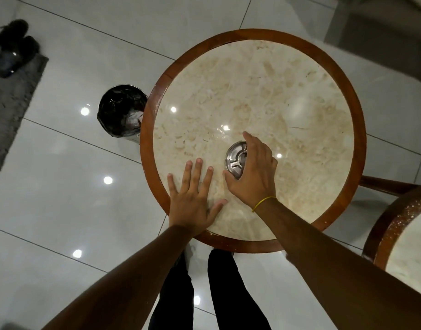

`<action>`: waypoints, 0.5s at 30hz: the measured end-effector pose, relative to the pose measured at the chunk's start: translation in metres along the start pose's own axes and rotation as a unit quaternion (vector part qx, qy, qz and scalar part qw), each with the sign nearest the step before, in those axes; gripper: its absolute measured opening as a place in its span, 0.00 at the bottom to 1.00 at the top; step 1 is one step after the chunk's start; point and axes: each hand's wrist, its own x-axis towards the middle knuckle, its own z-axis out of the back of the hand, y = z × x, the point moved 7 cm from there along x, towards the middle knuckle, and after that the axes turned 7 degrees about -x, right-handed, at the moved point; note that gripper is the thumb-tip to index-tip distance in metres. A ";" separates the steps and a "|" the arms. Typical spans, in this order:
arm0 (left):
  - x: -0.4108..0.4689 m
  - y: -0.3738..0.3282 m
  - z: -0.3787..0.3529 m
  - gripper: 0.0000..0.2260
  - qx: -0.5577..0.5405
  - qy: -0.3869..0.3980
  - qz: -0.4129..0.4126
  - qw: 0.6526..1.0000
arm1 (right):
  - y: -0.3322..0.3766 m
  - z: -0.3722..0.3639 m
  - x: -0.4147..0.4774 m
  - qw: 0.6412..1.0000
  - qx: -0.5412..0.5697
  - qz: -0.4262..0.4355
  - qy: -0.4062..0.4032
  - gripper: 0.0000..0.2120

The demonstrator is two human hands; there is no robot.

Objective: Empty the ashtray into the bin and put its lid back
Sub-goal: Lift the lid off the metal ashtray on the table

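I take the ashtray (235, 160) as my landmark: it sits on the round marble tabletop (264, 91), on the side nearest me, a round steel piece with its lid (233, 156) face-up, so it has no long axis to speak of and points straight up at the camera. My right hand (252, 172) is draped over its right half, thumb at the near rim and forefinger past the far rim, a loose, half-curled grip that spans the piece; whether it is pinching or just resting I cannot tell. My left hand (195, 198) lies flat on the tabletop just left of the ashtray, fingers spread wide, holding nothing. The bin (120, 113), lined with a dark bag, stands on the floor well to the left of the ashtray, beyond the tabletop's edge. By my reading the lid looks seated, so this is either the very start or the very end; the pictures do not settle which.
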 end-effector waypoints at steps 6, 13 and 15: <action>-0.001 0.001 -0.001 0.42 -0.003 -0.007 0.000 1.000 | 0.000 0.010 -0.003 0.999 0.029 0.017 -0.026 0.48; -0.002 0.001 -0.001 0.42 -0.017 -0.004 0.002 1.000 | -0.038 0.036 -0.005 0.997 0.029 -0.026 -0.064 0.44; -0.002 0.001 -0.001 0.42 -0.018 0.001 0.003 1.000 | -0.059 0.040 -0.006 0.997 -0.005 -0.040 -0.065 0.41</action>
